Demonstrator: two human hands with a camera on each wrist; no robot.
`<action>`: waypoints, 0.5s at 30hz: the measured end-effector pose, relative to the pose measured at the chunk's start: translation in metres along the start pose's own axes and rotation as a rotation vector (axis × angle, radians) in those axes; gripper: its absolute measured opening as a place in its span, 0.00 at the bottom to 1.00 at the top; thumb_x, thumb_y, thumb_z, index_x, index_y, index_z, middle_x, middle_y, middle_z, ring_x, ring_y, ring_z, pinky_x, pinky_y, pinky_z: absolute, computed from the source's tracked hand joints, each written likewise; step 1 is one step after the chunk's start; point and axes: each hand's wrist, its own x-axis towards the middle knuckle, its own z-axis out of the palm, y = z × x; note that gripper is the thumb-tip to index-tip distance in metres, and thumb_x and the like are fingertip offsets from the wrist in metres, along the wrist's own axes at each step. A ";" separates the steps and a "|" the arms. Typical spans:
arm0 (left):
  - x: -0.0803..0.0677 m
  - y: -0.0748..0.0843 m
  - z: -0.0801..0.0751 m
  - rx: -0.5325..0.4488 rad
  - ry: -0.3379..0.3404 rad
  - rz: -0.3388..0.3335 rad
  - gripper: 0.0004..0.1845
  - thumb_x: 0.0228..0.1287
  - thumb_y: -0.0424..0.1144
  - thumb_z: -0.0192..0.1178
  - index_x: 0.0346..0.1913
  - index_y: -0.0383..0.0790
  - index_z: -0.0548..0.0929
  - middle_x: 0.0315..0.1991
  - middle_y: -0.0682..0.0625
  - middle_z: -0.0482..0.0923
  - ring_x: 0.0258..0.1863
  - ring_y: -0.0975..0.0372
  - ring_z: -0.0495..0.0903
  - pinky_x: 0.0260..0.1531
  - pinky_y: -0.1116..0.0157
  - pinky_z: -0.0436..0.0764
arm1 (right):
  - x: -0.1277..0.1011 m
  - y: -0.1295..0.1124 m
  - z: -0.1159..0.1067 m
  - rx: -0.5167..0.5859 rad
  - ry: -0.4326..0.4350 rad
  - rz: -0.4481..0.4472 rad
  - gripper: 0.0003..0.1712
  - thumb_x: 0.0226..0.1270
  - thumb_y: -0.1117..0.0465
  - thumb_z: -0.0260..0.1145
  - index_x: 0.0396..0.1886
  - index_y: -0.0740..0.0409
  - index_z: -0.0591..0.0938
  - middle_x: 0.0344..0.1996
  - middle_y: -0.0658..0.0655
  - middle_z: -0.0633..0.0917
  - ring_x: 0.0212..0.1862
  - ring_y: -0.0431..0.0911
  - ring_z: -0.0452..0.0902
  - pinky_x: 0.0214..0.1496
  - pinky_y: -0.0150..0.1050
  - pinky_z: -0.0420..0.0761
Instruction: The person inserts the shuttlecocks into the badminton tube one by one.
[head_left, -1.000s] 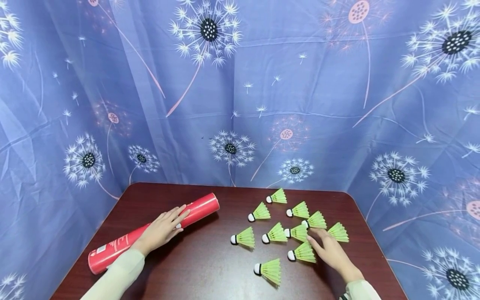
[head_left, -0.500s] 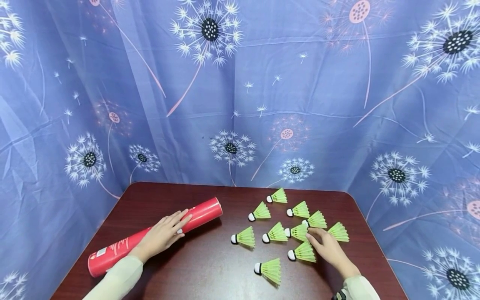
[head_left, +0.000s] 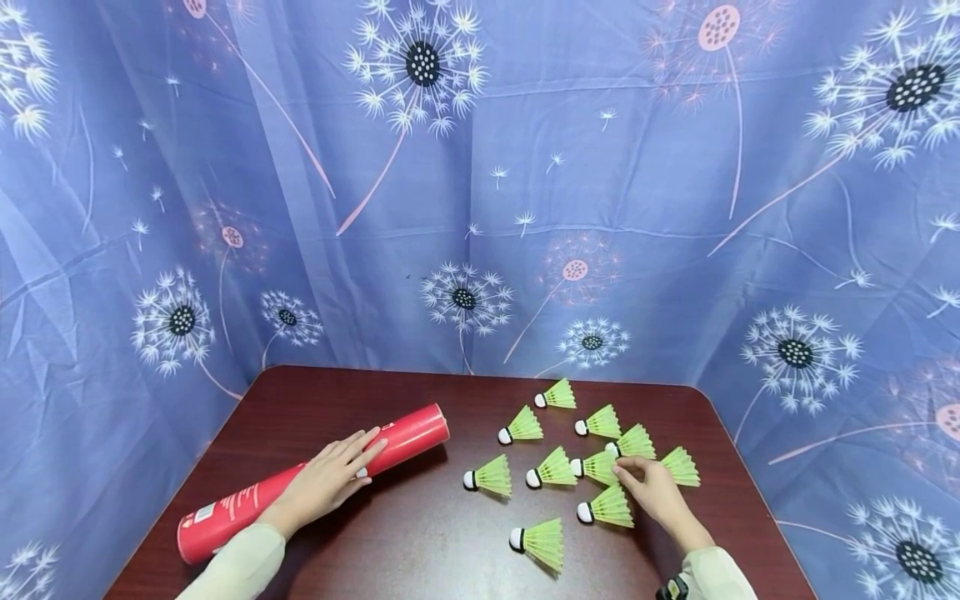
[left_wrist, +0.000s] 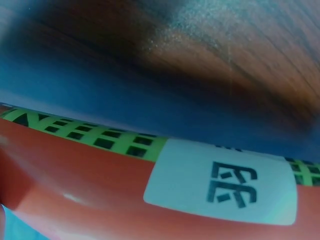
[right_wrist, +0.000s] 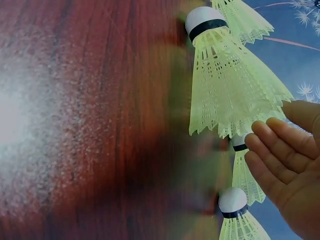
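My left hand (head_left: 322,483) lies over the middle of a long red tube (head_left: 408,437), its fingers extended across the top. Up close in the left wrist view, the red tube (left_wrist: 90,165) shows a white label (left_wrist: 225,182) and a green checked band. On the right, my right hand (head_left: 656,492) pinches the skirt edge of a yellow-green shuttlecock (head_left: 596,467) between thumb and index finger. That shuttlecock (right_wrist: 225,85) fills the upper part of the right wrist view, white cork pointing away from the hand (right_wrist: 290,155); the remaining fingers are loosely bent.
Several other shuttlecocks lie around it, one nearer the front (head_left: 540,543), one to the left (head_left: 491,477) and one at the back (head_left: 557,394). The dark red-brown table (head_left: 405,542) meets a blue dandelion-print cloth (head_left: 480,192) behind and at both sides.
The tube's far end has shifted slightly right and toward me under my left hand. My right thumb and index finger have closed on the shuttlecock's skirt; the shuttlecocks look unmoved.
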 end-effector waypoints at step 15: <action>-0.001 0.009 0.000 0.020 0.024 0.007 0.39 0.51 0.39 0.71 0.68 0.40 0.70 0.67 0.40 0.67 0.59 0.44 0.73 0.51 0.47 0.75 | -0.001 0.000 0.001 -0.001 0.021 0.001 0.06 0.58 0.68 0.70 0.34 0.67 0.86 0.29 0.57 0.87 0.29 0.38 0.78 0.33 0.34 0.78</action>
